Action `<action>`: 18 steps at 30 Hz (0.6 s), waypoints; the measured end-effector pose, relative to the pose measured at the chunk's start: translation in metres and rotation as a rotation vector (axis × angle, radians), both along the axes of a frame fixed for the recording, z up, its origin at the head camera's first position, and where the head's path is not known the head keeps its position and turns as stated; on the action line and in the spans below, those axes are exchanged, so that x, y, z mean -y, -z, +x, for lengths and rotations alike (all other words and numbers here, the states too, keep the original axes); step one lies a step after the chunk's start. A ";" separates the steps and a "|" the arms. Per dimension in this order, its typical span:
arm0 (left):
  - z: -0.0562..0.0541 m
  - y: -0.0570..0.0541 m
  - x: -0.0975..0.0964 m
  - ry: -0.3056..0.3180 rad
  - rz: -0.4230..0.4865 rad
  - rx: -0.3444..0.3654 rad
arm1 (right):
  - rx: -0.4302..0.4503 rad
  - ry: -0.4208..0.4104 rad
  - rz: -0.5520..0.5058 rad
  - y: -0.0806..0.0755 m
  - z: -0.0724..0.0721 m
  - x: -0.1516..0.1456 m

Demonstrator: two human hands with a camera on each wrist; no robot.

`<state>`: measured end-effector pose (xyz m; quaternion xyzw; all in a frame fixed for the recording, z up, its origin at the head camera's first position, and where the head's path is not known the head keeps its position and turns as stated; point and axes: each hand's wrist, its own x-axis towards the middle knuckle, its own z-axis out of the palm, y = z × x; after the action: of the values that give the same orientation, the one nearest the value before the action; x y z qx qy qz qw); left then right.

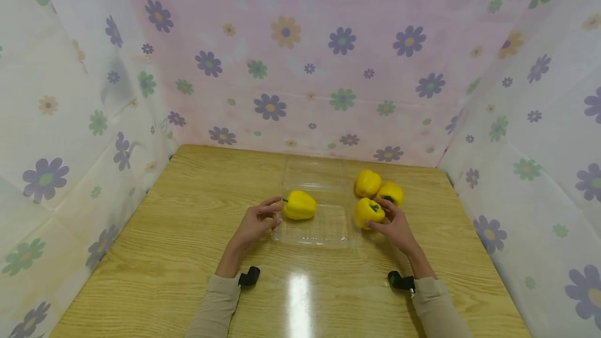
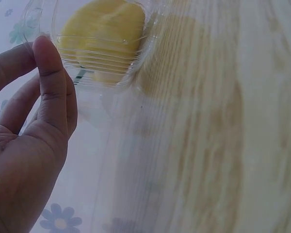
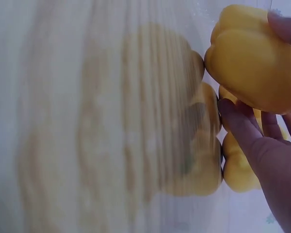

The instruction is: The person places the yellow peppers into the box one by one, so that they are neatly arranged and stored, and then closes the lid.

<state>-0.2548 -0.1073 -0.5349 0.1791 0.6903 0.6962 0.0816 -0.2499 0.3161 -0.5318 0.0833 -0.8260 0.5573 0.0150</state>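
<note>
A clear plastic clamshell container [image 1: 331, 226] lies opened on the table, its lid [image 1: 315, 172] folded back toward the far wall. One yellow bell pepper [image 1: 301, 206] lies on its side in the left part of the base, green stem pointing left. My left hand [image 1: 251, 224] pinches the base's left rim between thumb and fingertips, which the left wrist view shows close up. Just right of the container, my right hand [image 1: 396, 227] grips a second yellow bell pepper [image 3: 254, 60] with thumb and fingers on opposite sides. Its green stem [image 1: 374, 207] faces up and right.
Two more yellow bell peppers, a far one [image 1: 368, 183] and a nearer one [image 1: 391, 192], sit together behind my right hand. The wooden table [image 1: 188, 254] is enclosed by flowered cloth [image 1: 310, 56] at the back and sides.
</note>
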 end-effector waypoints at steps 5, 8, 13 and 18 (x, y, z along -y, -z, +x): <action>0.001 0.000 0.000 0.003 0.003 0.008 | 0.021 0.005 0.010 0.001 -0.001 0.000; 0.001 0.000 0.000 0.003 0.005 0.010 | 0.042 -0.005 0.016 0.001 0.000 0.000; 0.001 -0.001 0.001 -0.003 0.003 0.025 | 0.076 -0.004 0.049 -0.001 0.001 0.003; 0.002 -0.002 0.000 0.001 0.003 0.024 | 0.077 0.026 0.038 -0.005 0.004 0.003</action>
<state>-0.2532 -0.1069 -0.5332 0.1713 0.6881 0.6994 0.0897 -0.2456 0.3130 -0.5270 0.0515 -0.8375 0.5439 -0.0111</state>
